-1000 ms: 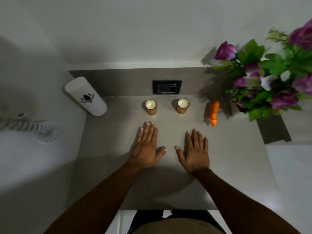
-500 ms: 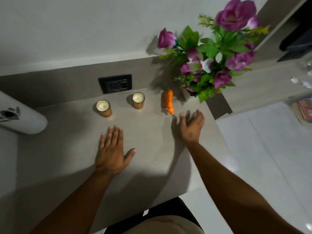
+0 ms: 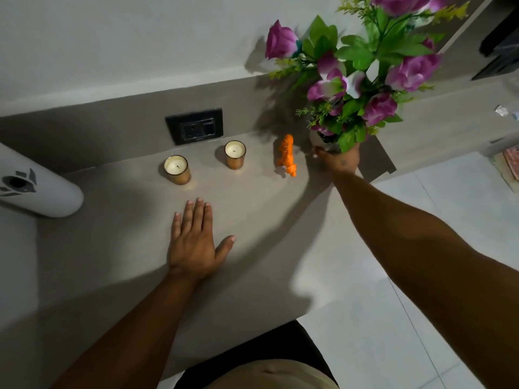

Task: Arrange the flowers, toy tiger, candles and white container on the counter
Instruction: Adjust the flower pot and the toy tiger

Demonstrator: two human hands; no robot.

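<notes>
A bunch of purple flowers [image 3: 362, 77] with green leaves stands in a small white vase at the counter's back right corner. My right hand [image 3: 338, 160] is wrapped around the vase's base, mostly under the leaves. An orange toy tiger [image 3: 286, 154] stands just left of that hand. Two candles in amber glasses, one [image 3: 235, 154] near the tiger and one [image 3: 177, 169] further left, sit by the back wall. A white container [image 3: 36, 189] with a dark emblem lies at the far left. My left hand [image 3: 193, 237] rests flat on the grey counter [image 3: 118, 248], fingers spread.
A black wall socket [image 3: 194, 125] sits in the backsplash behind the candles. The counter's right edge drops to a white tiled floor [image 3: 393, 318]. A lower ledge [image 3: 449, 113] runs right of the flowers with small items on it.
My right hand has left the counter and reached forward and right to grip the vase. The view has swung right. My left hand stays flat.
</notes>
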